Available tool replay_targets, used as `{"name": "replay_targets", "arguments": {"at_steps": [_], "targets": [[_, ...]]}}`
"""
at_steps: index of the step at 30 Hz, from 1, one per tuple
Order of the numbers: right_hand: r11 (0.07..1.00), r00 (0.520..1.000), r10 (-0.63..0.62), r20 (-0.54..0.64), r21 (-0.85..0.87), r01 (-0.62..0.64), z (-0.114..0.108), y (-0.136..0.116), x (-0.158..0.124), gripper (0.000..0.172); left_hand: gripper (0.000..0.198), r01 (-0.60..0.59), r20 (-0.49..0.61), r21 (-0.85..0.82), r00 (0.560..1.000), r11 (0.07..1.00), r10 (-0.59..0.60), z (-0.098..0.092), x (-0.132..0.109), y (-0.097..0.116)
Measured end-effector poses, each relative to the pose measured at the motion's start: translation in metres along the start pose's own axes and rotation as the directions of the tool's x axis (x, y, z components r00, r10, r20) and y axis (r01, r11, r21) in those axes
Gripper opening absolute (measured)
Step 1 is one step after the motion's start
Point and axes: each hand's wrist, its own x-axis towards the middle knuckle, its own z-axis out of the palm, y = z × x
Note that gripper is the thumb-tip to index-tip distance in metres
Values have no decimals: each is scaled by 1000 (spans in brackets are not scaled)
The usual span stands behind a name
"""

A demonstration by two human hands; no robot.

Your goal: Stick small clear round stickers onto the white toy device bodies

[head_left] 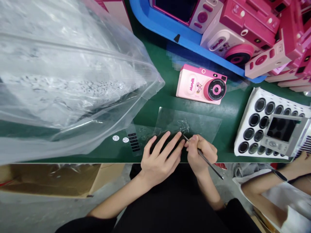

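My left hand (161,160) lies with its fingers spread over a dark piece and the near edge of a clear plastic sheet (204,124). The dark piece is mostly hidden under the fingers. Closed around slim metal tweezers (206,158), my right hand (200,152) rests close beside it, the pointed tip near my left fingertips. Small clear bits (184,125) lie on the sheet. Beyond it, a pink toy camera (201,84) lies with its lens facing up. Left of my left hand is a strip of small black stickers (133,142).
A large clear plastic bag (73,74) covers the left side. A blue tray (155,27) of pink cameras stands at the back. On the right, a grey camera (279,132) sits on a sheet of round black lenses (249,133). Another person's arm (264,184) is at the right.
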Motion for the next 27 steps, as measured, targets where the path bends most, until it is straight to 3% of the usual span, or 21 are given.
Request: {"name": "replay_targets", "arguments": {"at_steps": [27], "targets": [[999, 998, -43, 43, 25, 42, -2, -5, 5, 43, 25, -14, 2, -27, 1000, 1000, 14, 0, 0, 0]]}}
